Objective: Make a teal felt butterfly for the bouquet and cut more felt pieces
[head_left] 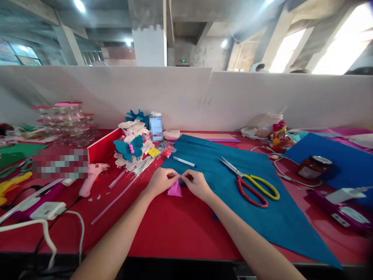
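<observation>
My left hand (pixel 163 181) and my right hand (pixel 197 184) meet near the middle of the red table, fingertips pinched close together. Between them hangs a small clear bag of pink material (pixel 174 189), its top gripped by both hands. What exactly is inside the bag is too small to tell. Under and beside my right hand spreads a large sheet of teal felt (pixel 215 163). On that sheet rest scissors (pixel 247 182) with one red and one yellow handle, blades partly open, and a white marker (pixel 184 161).
Left of my hands lie a pink glue gun (pixel 90 179), thin wires (pixel 145 166) and a teal-and-white felt flower piece (pixel 131 149). A phone (pixel 156 127) stands behind. At right are a dark jar (pixel 314 167), a purple power strip (pixel 339 208) and a blue board (pixel 346 167).
</observation>
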Demonstrator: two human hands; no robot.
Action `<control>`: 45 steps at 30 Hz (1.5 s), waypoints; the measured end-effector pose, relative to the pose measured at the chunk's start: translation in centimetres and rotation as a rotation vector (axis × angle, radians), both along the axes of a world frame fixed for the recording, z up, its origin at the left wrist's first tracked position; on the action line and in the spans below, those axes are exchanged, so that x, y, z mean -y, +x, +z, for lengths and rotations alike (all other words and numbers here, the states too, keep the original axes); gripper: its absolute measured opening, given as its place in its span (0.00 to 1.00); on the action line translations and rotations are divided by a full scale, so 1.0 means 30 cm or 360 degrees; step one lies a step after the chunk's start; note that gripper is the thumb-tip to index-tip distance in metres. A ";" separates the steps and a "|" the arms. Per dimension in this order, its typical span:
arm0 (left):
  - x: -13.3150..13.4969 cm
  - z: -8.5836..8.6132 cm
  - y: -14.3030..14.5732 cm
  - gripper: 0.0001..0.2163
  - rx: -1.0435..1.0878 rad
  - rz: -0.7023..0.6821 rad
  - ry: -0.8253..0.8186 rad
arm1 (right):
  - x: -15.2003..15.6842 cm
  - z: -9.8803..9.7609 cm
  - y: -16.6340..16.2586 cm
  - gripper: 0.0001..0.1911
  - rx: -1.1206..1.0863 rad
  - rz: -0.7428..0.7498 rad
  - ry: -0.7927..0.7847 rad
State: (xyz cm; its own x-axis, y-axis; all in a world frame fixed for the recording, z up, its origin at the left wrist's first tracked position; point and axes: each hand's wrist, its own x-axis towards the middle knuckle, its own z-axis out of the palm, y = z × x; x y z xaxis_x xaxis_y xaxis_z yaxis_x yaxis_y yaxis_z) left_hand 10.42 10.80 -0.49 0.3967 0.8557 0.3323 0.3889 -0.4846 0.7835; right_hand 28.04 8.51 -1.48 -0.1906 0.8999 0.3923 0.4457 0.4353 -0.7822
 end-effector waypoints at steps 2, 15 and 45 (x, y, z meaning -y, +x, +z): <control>0.001 -0.006 -0.001 0.09 -0.0066 0.0023 0.0050 | 0.000 -0.001 -0.005 0.08 0.0029 -0.0058 0.0021; 0.010 0.013 -0.030 0.12 -0.0058 -0.0043 0.0018 | -0.008 0.017 0.015 0.09 0.0027 -0.0093 0.0021; -0.002 -0.020 -0.001 0.10 0.0093 -0.0011 0.0057 | -0.011 -0.035 0.003 0.14 -0.0216 -0.0139 -0.0106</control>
